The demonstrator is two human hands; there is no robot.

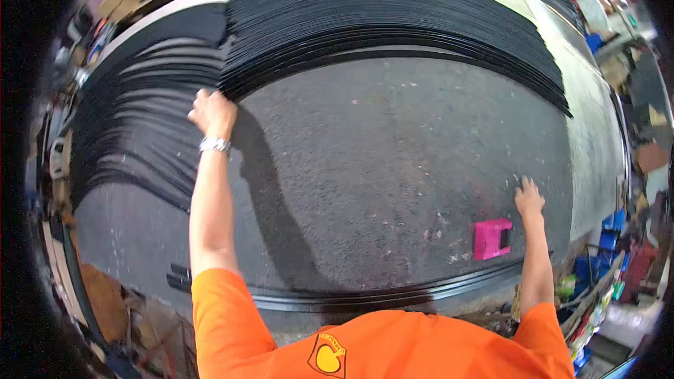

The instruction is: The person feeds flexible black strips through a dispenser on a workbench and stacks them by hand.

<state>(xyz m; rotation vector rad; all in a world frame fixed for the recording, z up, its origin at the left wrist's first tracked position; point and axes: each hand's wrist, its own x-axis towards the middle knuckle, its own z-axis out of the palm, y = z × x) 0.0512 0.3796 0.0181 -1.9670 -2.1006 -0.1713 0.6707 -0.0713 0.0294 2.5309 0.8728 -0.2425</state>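
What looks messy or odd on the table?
The left strips look untidy: they're spread with uneven gaps, while the middle strips are packed close. Pale specks dot the table too.

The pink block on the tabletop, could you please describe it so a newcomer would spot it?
On the dark tabletop, go to the person's right hand. Just below and left of it in the view lies the pink block, its vivid colour unlike the black strips nearby.
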